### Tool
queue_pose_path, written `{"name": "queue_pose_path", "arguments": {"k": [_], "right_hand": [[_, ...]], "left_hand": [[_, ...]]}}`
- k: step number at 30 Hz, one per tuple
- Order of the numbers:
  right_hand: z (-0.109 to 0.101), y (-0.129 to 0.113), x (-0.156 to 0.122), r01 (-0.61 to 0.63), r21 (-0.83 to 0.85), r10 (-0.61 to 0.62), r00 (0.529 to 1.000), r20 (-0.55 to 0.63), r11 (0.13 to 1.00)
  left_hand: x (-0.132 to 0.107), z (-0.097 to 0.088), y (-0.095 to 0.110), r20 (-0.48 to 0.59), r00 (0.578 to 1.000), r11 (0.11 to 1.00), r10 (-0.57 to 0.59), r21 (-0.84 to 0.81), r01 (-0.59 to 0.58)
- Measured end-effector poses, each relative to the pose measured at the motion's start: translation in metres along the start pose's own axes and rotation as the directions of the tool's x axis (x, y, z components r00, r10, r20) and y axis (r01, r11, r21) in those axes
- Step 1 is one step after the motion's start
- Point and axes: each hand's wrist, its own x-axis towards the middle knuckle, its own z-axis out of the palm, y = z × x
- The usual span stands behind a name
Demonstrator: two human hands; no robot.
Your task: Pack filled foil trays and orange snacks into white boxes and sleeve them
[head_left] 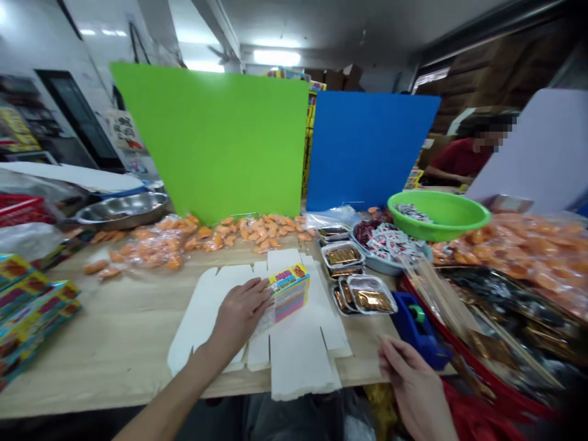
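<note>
A small colourful printed carton point(290, 295) stands over a stack of flat white box blanks point(298, 352) at the middle of the table. My left hand point(245, 306) is closed around its left side, the fingertips on its top edge. To the right, near the table's front edge, my right hand point(407, 370) has thumb and fingers pinched together. Whatever they hold, if anything, is too small to make out. Just beside that hand sits a blue tape dispenser point(420, 337) with a green roll.
Foil-wrapped packs lie in white trays point(372, 294). Behind them are a bowl of sachets point(388, 245) and a green basin point(441, 214). Orange wrapped pieces point(257, 231) line the back. Finished-looking cartons point(34, 306) stack left. A red tray point(496, 380) holds sticks. A person point(463, 156) sits beyond.
</note>
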Motion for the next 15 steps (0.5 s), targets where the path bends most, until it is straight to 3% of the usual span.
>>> {"name": "queue_pose_path", "arguments": {"k": [4, 7, 11, 15], "right_hand": [[0.096, -0.011, -0.017, 0.028, 0.075, -0.05, 0.949, 0.31, 0.997], [0.146, 0.004, -0.02, 0.056, 0.143, -0.11, 0.907, 0.407, 0.988], [0.176, 0.031, -0.016, 0.129, 0.104, -0.158, 0.917, 0.365, 0.986], [0.175, 0.04, -0.012, 0.145, -0.051, -0.123, 0.945, 0.304, 0.988]], "left_hand": [[-0.002, 0.002, 0.015, -0.012, 0.998, 0.998, -0.059, 0.038, 0.059], [-0.004, 0.005, 0.023, -0.034, 0.995, 0.995, -0.091, 0.036, 0.093], [-0.006, 0.007, 0.029, -0.031, 0.995, 0.993, -0.092, 0.075, 0.094], [-0.008, 0.0, 0.035, 0.018, 0.996, 0.979, -0.091, 0.186, 0.086]]}}
